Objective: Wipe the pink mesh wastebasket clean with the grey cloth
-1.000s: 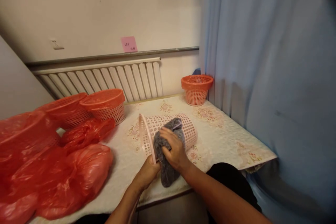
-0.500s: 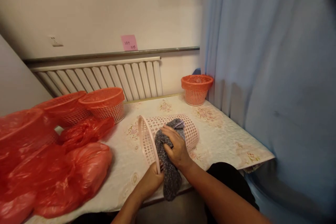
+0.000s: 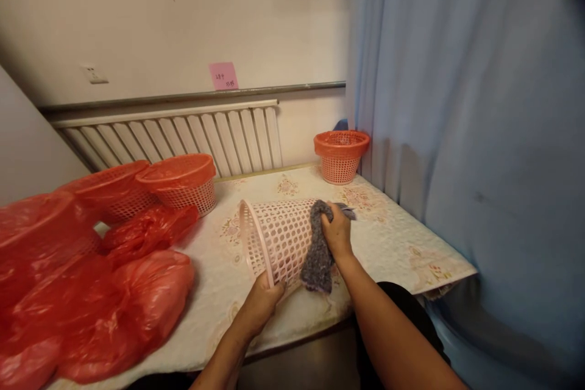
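A pale pink plastic basket [image 3: 286, 234] with a lattice of holes lies on its side on the table, its mouth turned to the left. My left hand [image 3: 262, 304] grips the near part of its rim, thumb over the edge. Bunched in my right hand [image 3: 338, 233] is a dark grey cloth [image 3: 319, 256], pressed against the base end of the basket. The cloth's lower end hangs down over the basket's near side, and the base is mostly hidden behind cloth and hand.
Red plastic bags [image 3: 150, 298] cover the table's left side. Baskets lined with red bags stand behind them, one lined basket [image 3: 187, 186] near the radiator [image 3: 201, 140]. Another lined basket [image 3: 340, 161] sits at the back right corner. A blue curtain [image 3: 439, 134] hangs along the right.
My right hand has slid the cloth rightward along the basket from its middle to its base end. My left hand keeps its hold on the rim.
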Motion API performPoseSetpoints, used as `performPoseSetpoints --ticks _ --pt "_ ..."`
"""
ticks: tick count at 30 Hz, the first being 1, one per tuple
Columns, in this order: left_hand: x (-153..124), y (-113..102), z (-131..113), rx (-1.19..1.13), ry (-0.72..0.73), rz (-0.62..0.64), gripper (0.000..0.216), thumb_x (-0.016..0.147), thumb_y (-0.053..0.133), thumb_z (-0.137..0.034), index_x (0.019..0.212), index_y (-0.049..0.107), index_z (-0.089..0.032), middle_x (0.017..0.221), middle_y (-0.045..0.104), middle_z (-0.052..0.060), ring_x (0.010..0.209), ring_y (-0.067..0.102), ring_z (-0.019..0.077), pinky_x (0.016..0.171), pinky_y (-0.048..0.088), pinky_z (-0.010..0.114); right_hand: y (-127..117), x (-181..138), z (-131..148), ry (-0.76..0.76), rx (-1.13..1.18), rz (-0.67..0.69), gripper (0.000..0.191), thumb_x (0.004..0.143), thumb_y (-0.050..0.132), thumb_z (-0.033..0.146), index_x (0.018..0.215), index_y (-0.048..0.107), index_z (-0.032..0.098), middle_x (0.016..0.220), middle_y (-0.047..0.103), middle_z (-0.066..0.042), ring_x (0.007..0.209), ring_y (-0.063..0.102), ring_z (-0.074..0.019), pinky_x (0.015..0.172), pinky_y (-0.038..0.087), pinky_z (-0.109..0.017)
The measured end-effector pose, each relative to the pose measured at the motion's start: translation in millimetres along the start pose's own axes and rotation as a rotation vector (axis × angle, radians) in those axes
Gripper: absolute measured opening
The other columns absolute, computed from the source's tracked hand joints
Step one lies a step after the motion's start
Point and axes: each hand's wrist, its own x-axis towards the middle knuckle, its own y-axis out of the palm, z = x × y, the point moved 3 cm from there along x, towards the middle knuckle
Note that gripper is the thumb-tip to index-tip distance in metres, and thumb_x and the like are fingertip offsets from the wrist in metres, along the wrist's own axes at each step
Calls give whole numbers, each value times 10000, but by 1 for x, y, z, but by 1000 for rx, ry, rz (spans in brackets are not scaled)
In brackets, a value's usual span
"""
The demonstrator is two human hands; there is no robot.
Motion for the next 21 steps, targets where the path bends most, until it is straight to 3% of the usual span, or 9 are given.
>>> performPoseSetpoints --ticks 3,5,7,9,14,17,21 --pt "-1 -2 0 25 -22 7 341 775 571 -220 1091 672 -143 1064 725 72 1143 569 263 1069 347 419 -6 5 -17 169 -61 -123 347 775 480 258 1044 641 111 1015 687 -159 981 623 -289 914 448 -479" --pt "0 -1 -1 22 -7 36 341 780 555 -199 1097 671 -148 1068 723 65 1139 573 253 1073 344 409 -4 -2 -10 152 -37 -146 353 775 470 244 1058 633 109 1052 677 -161 1011 614 -282 936 437 -476" --pt "2 0 -3 13 22 70 334 788 543 -189 1093 673 -151 1086 715 59 1135 573 237 1080 334 386 1 -16 9 48 29 -97 364 763 471 200 1084 623 125 1117 657 -141 1076 588 -258 984 417 -451" --pt "3 1 -4 25 33 80 315 795 539 -193 1074 678 -147 1076 715 55 1112 581 232 1069 345 373 9 -35 36 -122 125 34 401 754 465 141 1129 605 147 1184 627 -118 1146 550 -235 1030 391 -430" --pt "-1 -2 1 144 -15 79 249 793 552 -230 969 686 -115 965 729 59 940 615 241 895 475 377 14 -79 96 -507 341 353 564 706 462 37 1241 522 208 1297 554 -69 1287 432 -217 1087 350 -442" --pt "-7 -2 10 210 -28 101 240 803 539 -235 957 680 -117 968 725 59 898 609 235 846 493 371 12 -85 105 -583 358 391 578 705 462 19 1252 500 204 1298 548 -78 1305 407 -221 1085 354 -452" --pt "-13 4 18 176 -17 142 235 797 556 -230 974 682 -142 1021 715 56 992 598 249 921 467 381 10 -74 96 -519 308 324 546 733 460 25 1249 507 198 1290 551 -88 1295 418 -224 1089 348 -459"
